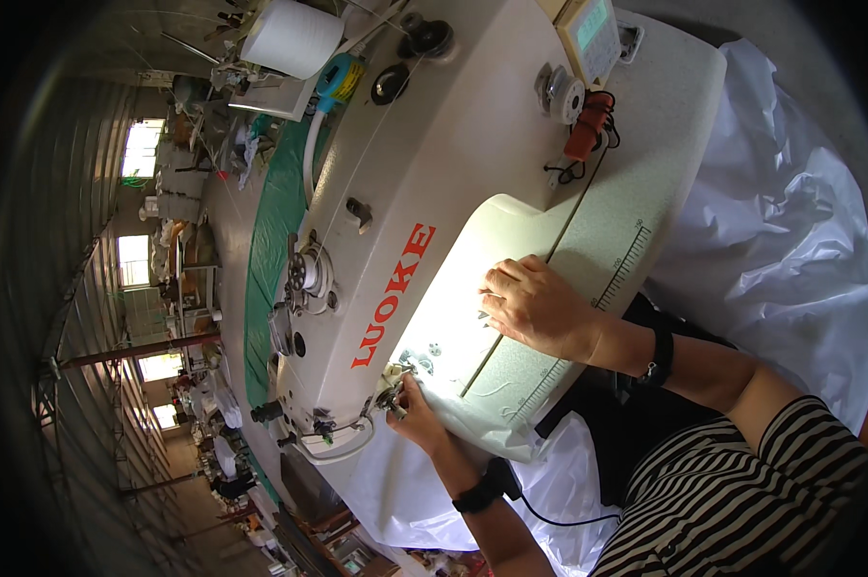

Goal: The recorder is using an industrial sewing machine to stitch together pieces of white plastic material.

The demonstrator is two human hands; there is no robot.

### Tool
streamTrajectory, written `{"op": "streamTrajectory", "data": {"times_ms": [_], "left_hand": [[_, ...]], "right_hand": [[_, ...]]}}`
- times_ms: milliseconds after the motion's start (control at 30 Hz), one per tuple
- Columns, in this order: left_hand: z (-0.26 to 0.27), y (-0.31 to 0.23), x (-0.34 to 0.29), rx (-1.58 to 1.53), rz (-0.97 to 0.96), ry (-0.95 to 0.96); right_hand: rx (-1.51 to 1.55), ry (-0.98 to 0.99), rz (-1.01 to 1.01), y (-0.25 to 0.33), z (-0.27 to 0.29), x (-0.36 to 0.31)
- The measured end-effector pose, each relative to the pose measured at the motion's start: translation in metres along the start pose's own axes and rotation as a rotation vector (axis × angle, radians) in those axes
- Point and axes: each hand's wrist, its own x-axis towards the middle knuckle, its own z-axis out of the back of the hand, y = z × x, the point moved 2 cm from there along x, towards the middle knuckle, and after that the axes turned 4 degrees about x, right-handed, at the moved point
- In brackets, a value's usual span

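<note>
A large white sewing machine (511,106) fills the middle of the view, its lamp lighting the bed under the arm. My left hand (418,419) is at the needle and presser-foot area (392,392), fingers pinched together; what they grip there is too small to make out. Over the lit bed, my right hand (540,310) has its fingers curled in. Something small and dark shows at those fingertips, but its kind cannot be told. White thread ends (496,389) lie on the machine bed (511,404) between the hands and the printed ruler scale.
White plastic sheeting (770,231) drapes beyond the bed and beneath the machine head. A control panel with a lit screen (593,34), a red thread snipper (588,130) and a white thread cone (292,38) are on or by the machine. Green cloth (271,240) lies behind.
</note>
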Motion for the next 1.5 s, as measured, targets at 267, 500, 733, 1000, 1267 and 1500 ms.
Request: {"op": "streamTrajectory", "data": {"times_ms": [267, 500, 733, 1000, 1267, 1500], "left_hand": [[-0.001, 0.001, 0.0, -0.085, -0.002, 0.009], [-0.002, -0.001, -0.001, -0.031, 0.011, -0.011], [-0.002, 0.018, 0.005, 0.043, -0.065, -0.006], [-0.002, 0.015, 0.004, 0.229, -0.175, -0.08], [0.001, 0.005, -0.001, 0.258, -0.11, -0.114], [0.001, 0.006, -0.003, 0.159, -0.148, -0.076]], "right_hand": [[-0.002, 0.031, -0.006, 0.0, -0.001, 0.001], [-0.004, -0.021, 0.02, 0.001, -0.001, 0.001], [0.078, -0.103, 0.061, 0.015, 0.0, 0.008], [0.013, 0.478, -0.044, 0.08, -0.083, 0.056], [0.095, 0.249, -0.037, 0.083, -0.106, 0.058], [0.096, 0.33, -0.054, 0.081, -0.097, 0.057]]}}
